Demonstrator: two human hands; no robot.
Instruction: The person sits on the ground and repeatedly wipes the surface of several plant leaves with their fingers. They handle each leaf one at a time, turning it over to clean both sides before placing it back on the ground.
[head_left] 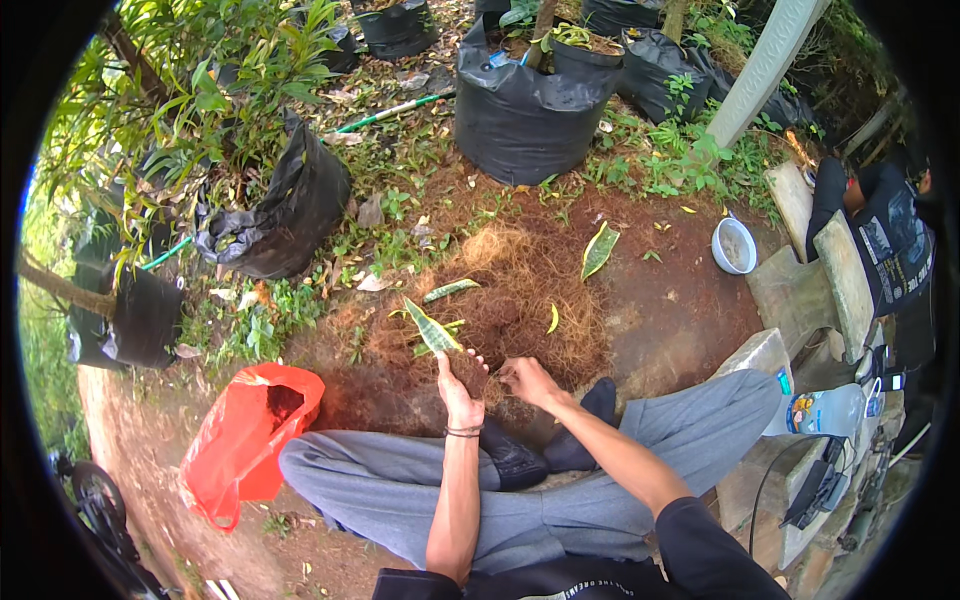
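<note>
My left hand [460,400] is closed around the base of a snake plant cutting [430,325], a pointed green leaf with pale yellow edges. A brown clump of coconut fibre [469,374] wraps its lower end. Just to the right, my right hand [533,382] has its fingers pinched together close to the clump; what they hold, if anything, is too small to make out. Beyond both hands spreads a pile of loose coconut fibre [515,290]. Variegated leaf pieces lie on and beside it: one leaf [600,250] at the right, another [451,290] behind the cutting.
An open red plastic bag [250,440] with brown matter inside stands left of my knee. Black grow bags [530,110] hold plants at the back. A pale bowl [734,247] sits at right, near concrete blocks, a clear water jug [828,410] and another person's dark shirt [890,240].
</note>
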